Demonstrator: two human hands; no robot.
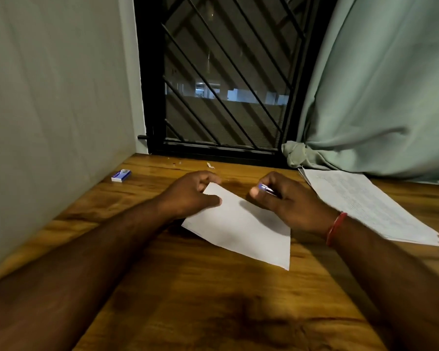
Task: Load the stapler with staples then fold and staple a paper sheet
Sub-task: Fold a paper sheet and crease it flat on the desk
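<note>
Two hands are seen over a folded sheet point(241, 229) laid mid-worktop point(188, 300). The sheet's far corner, at 11 o'clock, is pinched between the thumb and fingers point(205, 178) of the left hand point(190, 196). A small blue-and-silver stapler point(266, 189) is gripped in the right hand point(287, 201), whose fingers are curled round it, at the sheet's far edge, about 1 o'clock. Whether the stapler touches the paper cannot be told. A red band point(336, 228) is worn on the right wrist. A staple box point(121, 175) is laid at 10 o'clock from the sheet, well apart, near the wall. A paper stack point(365, 206) is laid at 3 o'clock, near a green curtain point(378, 84).
</note>
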